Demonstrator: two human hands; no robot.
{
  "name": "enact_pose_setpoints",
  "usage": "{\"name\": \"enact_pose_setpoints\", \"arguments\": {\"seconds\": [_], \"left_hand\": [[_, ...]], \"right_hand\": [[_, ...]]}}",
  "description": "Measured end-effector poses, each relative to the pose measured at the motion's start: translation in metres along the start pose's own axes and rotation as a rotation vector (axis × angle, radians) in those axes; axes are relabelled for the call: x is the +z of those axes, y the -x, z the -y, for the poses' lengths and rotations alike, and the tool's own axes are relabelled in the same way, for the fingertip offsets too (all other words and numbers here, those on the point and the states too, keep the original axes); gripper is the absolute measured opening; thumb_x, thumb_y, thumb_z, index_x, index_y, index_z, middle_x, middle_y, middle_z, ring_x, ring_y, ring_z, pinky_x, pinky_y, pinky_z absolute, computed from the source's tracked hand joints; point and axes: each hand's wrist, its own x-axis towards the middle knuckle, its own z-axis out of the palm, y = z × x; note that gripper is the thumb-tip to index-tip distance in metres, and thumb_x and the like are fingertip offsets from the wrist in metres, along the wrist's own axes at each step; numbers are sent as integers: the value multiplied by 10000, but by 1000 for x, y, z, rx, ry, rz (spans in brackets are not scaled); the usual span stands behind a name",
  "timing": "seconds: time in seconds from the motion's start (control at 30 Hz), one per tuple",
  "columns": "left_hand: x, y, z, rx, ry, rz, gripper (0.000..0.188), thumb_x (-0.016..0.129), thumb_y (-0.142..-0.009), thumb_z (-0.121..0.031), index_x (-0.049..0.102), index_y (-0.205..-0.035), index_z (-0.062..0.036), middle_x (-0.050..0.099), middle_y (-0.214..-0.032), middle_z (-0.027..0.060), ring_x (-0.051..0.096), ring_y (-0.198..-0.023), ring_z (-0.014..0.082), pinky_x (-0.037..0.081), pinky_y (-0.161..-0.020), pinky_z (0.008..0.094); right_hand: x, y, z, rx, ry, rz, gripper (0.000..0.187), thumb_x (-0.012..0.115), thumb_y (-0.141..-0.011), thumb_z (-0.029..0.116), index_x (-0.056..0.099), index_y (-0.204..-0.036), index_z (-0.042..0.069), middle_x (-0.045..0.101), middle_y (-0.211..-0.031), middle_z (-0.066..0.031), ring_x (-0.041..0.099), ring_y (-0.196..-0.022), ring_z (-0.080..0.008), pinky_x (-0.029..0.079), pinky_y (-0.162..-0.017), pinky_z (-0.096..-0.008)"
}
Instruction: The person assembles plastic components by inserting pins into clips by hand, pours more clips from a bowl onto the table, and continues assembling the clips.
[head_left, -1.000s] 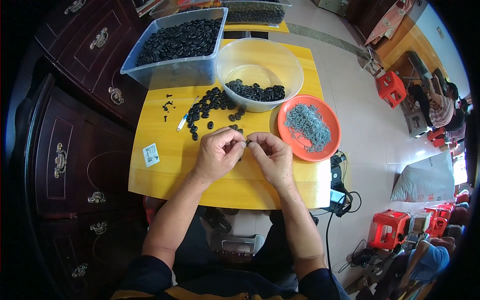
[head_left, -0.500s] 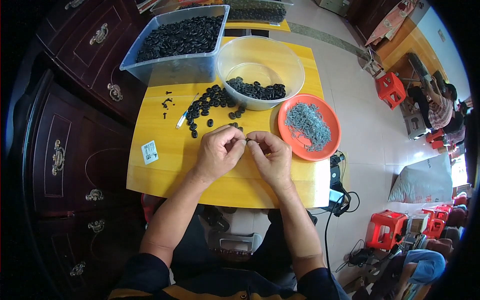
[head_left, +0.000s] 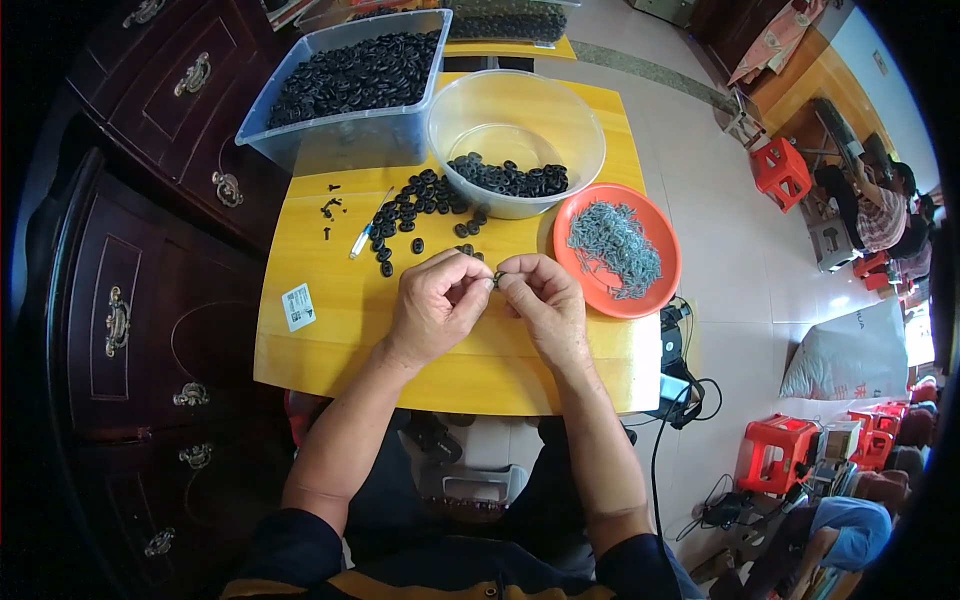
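Observation:
Over the front middle of the yellow table, my left hand (head_left: 435, 308) and my right hand (head_left: 548, 308) meet fingertip to fingertip. Between them is a small black oval piece (head_left: 499, 276), pinched by the right thumb and forefinger. My left fingers are closed at its edge; what they grip is too small to make out. Loose black oval pieces (head_left: 404, 212) lie just beyond the left hand. More of them sit in a clear round bowl (head_left: 598, 150). Right of the bowl, an orange-red plate (head_left: 672, 275) bears a heap of small grey metal parts (head_left: 618, 250).
A clear bin (head_left: 350, 150) heaped with black pieces stands at the far left. A thin pen-like tool (head_left: 362, 240), tiny black bits (head_left: 330, 210) and a white label (head_left: 298, 306) lie on the left. Cables (head_left: 690, 385) hang beside the right edge. Dark drawers (head_left: 120, 310) stand close on the left.
My right fingers have shifted slightly around the black oval piece, and more of it shows. The left hand has hardly moved. The whole view has shifted a little.

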Motion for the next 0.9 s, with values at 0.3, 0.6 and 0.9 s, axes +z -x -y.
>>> {"name": "enact_pose_setpoints", "arguments": {"seconds": [0.3, 0.6, 0.9], "left_hand": [[2, -1, 1, -39, 26, 12, 62, 669, -847, 72, 642, -849, 16, 632, -748, 52, 568, -588, 77, 440, -518, 248], [-6, -1, 6, -49, 69, 72, 56, 668, -856, 63, 668, -885, 15, 635, -755, 29, 559, -598, 50, 441, -533, 217], [-24, -1, 21, -97, -417, 63, 103, 681, -833, -34, 700, -934, -26, 694, -823, 107, 686, -675, 231, 540, -614, 347]], "right_hand": [[-5, -1, -4, -12, 4, 22, 140, 681, -949, 37, 659, -1086, 22, 650, -886, 35, 568, -753, -33, 476, -670, -197], [-5, -1, -3, -24, 12, 19, 136, 687, -939, 26, 668, -1073, 18, 666, -894, 30, 580, -756, -31, 482, -673, -194], [-17, -5, 10, -26, -155, -144, 144, 659, -930, 39, 652, -1074, 39, 694, -906, -19, 583, -711, -62, 460, -642, -212]]}}
